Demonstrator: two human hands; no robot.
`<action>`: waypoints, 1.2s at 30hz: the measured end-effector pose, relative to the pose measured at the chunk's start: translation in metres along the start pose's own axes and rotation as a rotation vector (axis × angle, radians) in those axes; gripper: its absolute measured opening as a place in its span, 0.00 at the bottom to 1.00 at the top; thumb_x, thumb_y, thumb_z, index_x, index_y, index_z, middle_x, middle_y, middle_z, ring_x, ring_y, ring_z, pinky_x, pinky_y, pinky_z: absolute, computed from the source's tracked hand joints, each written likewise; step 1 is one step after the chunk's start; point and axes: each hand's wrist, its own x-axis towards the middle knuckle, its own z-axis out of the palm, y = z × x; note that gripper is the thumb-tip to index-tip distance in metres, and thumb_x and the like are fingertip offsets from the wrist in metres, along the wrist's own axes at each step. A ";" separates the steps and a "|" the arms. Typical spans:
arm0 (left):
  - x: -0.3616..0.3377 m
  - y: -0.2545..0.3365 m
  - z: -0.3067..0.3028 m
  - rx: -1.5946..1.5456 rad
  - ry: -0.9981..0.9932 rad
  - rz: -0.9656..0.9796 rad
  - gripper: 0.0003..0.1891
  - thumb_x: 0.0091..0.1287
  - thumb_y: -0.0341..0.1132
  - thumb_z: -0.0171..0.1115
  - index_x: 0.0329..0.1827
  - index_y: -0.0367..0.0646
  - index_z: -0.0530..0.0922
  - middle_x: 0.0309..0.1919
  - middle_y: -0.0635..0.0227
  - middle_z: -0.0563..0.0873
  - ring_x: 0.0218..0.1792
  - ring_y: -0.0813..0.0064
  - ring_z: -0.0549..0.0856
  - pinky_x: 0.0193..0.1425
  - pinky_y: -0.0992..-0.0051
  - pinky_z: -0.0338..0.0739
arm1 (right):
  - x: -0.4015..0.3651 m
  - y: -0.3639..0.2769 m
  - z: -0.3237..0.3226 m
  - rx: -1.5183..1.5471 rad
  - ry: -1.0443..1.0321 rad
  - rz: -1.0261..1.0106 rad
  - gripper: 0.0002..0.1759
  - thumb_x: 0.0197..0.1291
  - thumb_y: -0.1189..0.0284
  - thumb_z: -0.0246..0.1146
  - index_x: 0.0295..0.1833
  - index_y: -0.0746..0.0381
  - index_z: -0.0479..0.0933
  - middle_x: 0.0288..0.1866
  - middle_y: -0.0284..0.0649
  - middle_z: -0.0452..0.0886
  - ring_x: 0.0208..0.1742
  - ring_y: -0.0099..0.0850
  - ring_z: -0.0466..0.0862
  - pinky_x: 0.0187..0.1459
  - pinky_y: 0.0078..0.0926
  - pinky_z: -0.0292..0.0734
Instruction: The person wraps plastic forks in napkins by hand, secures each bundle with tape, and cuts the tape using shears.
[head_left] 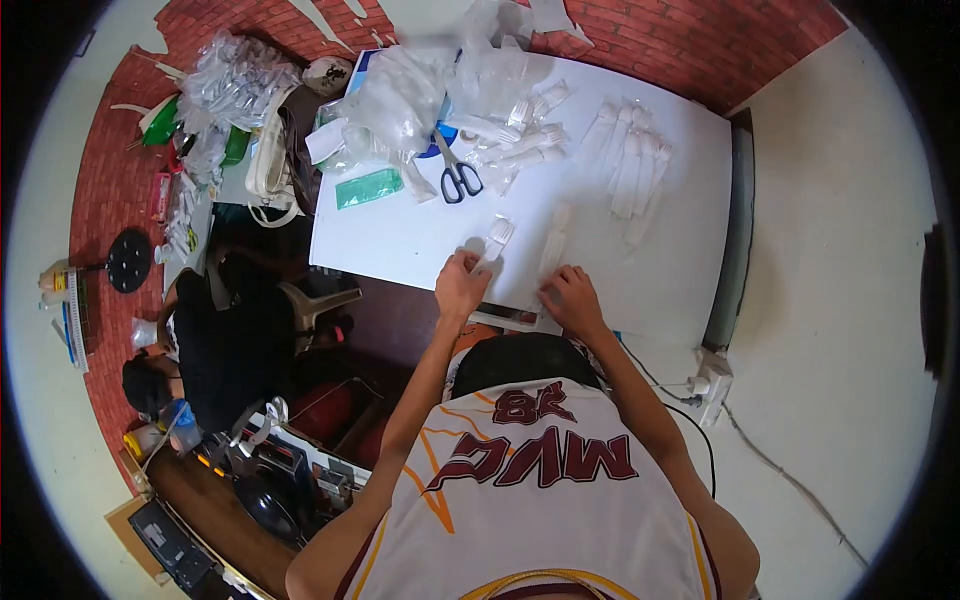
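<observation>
My left hand is closed at the near edge of the white table. Its fingers pinch the handle end of a white plastic fork, whose tines point away from me. To the right, my right hand has its fingers curled at the near end of a narrow clear plastic sleeve lying on the tabletop. Whether anything is inside that sleeve is hard to make out. Several sleeved white forks lie fanned out at the right. A looser pile of wrapped white cutlery is farther back.
Black-handled scissors and a green packet lie on the table. Clear plastic bags are heaped at the back. Another person in black sits at the left. A power outlet with cords is at the right wall.
</observation>
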 end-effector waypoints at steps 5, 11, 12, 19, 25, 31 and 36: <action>0.007 -0.006 -0.011 -0.109 -0.011 -0.023 0.16 0.62 0.39 0.76 0.50 0.41 0.91 0.44 0.59 0.96 0.46 0.60 0.95 0.54 0.62 0.87 | 0.013 0.014 -0.006 0.165 -0.035 0.082 0.10 0.66 0.65 0.76 0.44 0.59 0.88 0.45 0.40 0.87 0.53 0.44 0.85 0.56 0.42 0.82; 0.061 0.033 -0.037 -0.260 -0.050 0.140 0.12 0.64 0.38 0.76 0.44 0.39 0.90 0.39 0.61 0.95 0.41 0.66 0.94 0.50 0.65 0.86 | 0.022 0.012 -0.013 0.188 -0.044 0.159 0.10 0.70 0.64 0.74 0.45 0.59 0.88 0.43 0.40 0.88 0.47 0.41 0.88 0.51 0.41 0.84; 0.070 0.049 -0.047 -0.256 -0.051 0.193 0.12 0.64 0.37 0.76 0.44 0.39 0.90 0.38 0.61 0.95 0.40 0.66 0.93 0.49 0.65 0.86 | 0.022 0.012 -0.014 0.189 -0.056 0.164 0.10 0.70 0.63 0.74 0.45 0.58 0.89 0.42 0.40 0.88 0.47 0.41 0.88 0.50 0.41 0.85; 0.094 0.141 -0.097 0.254 0.723 0.585 0.24 0.67 0.39 0.76 0.63 0.42 0.81 0.50 0.59 0.91 0.52 0.50 0.88 0.61 0.55 0.81 | 0.024 0.017 -0.016 0.265 -0.087 0.183 0.11 0.68 0.63 0.75 0.50 0.57 0.89 0.44 0.40 0.87 0.47 0.40 0.88 0.52 0.39 0.85; 0.051 0.009 -0.044 -0.172 -0.077 0.248 0.14 0.74 0.36 0.72 0.58 0.43 0.88 0.50 0.57 0.94 0.49 0.60 0.92 0.58 0.61 0.86 | 0.013 0.018 -0.013 0.102 -0.062 -0.072 0.32 0.55 0.65 0.85 0.66 0.54 0.85 0.65 0.45 0.80 0.66 0.47 0.81 0.64 0.44 0.80; -0.016 -0.045 -0.044 -0.297 -0.352 0.117 0.13 0.77 0.33 0.69 0.61 0.42 0.88 0.51 0.60 0.94 0.48 0.66 0.93 0.57 0.65 0.87 | 0.045 -0.016 -0.006 -0.112 -0.130 -0.145 0.50 0.49 0.65 0.87 0.80 0.52 0.75 0.76 0.49 0.72 0.76 0.53 0.72 0.74 0.53 0.70; -0.011 -0.071 -0.057 -0.425 -0.293 0.090 0.13 0.78 0.34 0.69 0.62 0.43 0.87 0.51 0.60 0.94 0.48 0.67 0.91 0.55 0.65 0.87 | 0.056 -0.044 0.020 -0.076 -0.004 -0.135 0.49 0.50 0.66 0.87 0.79 0.53 0.74 0.76 0.50 0.71 0.74 0.54 0.73 0.73 0.53 0.70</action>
